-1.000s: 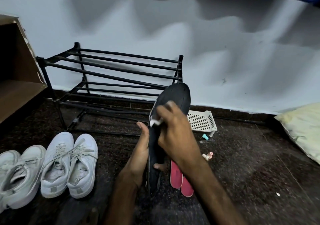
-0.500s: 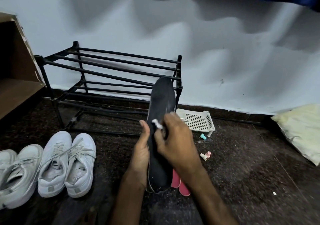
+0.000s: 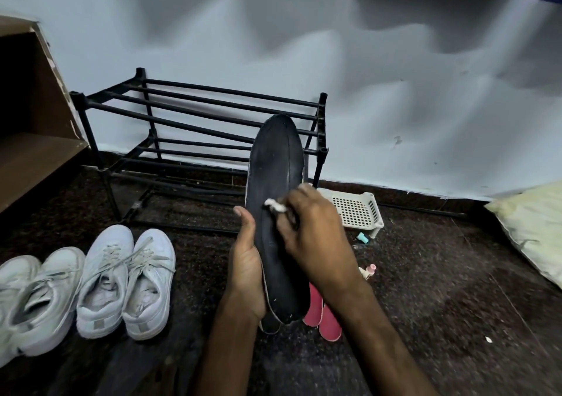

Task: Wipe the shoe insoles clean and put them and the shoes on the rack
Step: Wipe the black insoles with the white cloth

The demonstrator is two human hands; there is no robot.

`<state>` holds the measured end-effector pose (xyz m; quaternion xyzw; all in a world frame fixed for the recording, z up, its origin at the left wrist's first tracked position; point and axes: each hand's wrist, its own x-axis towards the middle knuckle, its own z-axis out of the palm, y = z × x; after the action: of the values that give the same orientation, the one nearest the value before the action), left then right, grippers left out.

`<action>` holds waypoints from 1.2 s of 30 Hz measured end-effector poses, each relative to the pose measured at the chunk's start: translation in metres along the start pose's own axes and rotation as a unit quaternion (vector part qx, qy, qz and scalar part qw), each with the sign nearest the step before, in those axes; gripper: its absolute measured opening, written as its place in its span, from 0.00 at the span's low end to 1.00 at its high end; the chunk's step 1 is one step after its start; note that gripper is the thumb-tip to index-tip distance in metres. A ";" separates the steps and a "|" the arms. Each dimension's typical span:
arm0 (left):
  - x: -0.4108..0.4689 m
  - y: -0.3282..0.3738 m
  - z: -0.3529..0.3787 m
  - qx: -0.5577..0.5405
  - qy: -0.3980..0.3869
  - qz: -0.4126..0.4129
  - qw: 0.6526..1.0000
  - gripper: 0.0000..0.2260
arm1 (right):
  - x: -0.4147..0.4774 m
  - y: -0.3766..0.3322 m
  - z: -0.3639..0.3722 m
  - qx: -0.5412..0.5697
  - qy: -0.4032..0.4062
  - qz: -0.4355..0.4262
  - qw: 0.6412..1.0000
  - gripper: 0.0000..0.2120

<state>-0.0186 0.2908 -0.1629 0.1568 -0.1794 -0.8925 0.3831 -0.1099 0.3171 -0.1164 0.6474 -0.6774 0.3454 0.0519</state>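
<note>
Since a second ago the black insole (image 3: 273, 164) no longer leans right but stands nearly upright, gripped near its heel by the left hand (image 3: 246, 271). The right hand (image 3: 313, 237) pinches a small white wipe (image 3: 275, 206) against the insole's middle. Pink insoles (image 3: 322, 312) lie on the floor (image 3: 441, 289) just beyond, white shoes (image 3: 105, 277) sit to the left, and the black rack (image 3: 213, 112) stands farthest back.

white basket (image 3: 352, 211) | teal cap (image 3: 362, 238) just beside it | pillow (image 3: 535, 228) far right | wooden shelf (image 3: 30, 158) far left
</note>
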 end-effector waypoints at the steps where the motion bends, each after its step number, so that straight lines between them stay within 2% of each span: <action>1: -0.001 -0.002 0.004 0.005 0.003 0.005 1.000 0.34 | 0.009 0.005 -0.003 -0.012 0.015 0.021 1.000 0.02; 3: -0.002 -0.004 0.008 0.017 0.005 0.011 1.000 0.35 | 0.014 0.008 -0.006 -0.015 0.046 0.057 0.997 0.03; 5: 0.000 -0.004 0.008 0.016 0.000 0.017 1.000 0.34 | 0.001 -0.002 -0.001 0.000 0.067 0.057 0.996 0.02; 10: 0.009 0.001 -0.009 0.048 0.030 0.043 0.997 0.34 | -0.048 -0.030 0.020 0.086 0.047 0.057 0.994 0.01; 13: 0.006 0.001 -0.009 0.060 0.040 0.034 0.997 0.34 | -0.040 -0.004 0.019 0.031 0.063 0.073 0.995 0.00; 15: 0.008 0.007 -0.014 0.049 0.063 0.050 0.996 0.34 | -0.042 0.018 0.016 -0.005 0.050 0.119 0.992 0.03; 17: 0.008 0.015 -0.020 0.058 0.075 0.074 0.993 0.33 | -0.054 0.039 0.018 0.020 0.048 0.190 0.980 0.02; 19: 0.009 0.018 -0.027 0.091 0.097 0.066 0.989 0.30 | -0.068 0.053 0.022 0.122 0.059 0.268 0.954 0.03; 22: 0.006 0.013 -0.032 0.119 0.114 0.030 0.986 0.23 | -0.081 0.059 0.030 0.343 0.062 0.382 0.856 0.03; 24: 0.003 0.009 -0.033 0.124 0.116 0.014 0.985 0.22 | -0.082 0.059 0.033 0.442 0.058 0.417 0.792 0.04; 26: 0.003 0.007 -0.033 0.111 0.116 -0.005 0.987 0.22 | -0.079 0.059 0.030 0.479 0.049 0.422 0.769 0.05; 31: 0.005 0.009 -0.036 0.067 0.056 -0.015 0.996 0.20 | -0.071 0.057 0.012 0.451 0.023 0.372 0.811 0.05; 33: 0.005 0.010 -0.034 0.066 0.038 -0.005 0.997 0.19 | -0.066 0.054 0.005 0.453 0.005 0.361 0.815 0.05; 36: 0.004 0.009 -0.029 0.104 0.032 0.007 0.994 0.22 | -0.056 0.045 -0.008 0.442 -0.020 0.318 0.839 0.05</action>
<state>-0.0037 0.2763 -0.1849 0.2225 -0.2600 -0.8608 0.3766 -0.1453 0.3653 -0.1576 0.3577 -0.6222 0.5923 -0.3662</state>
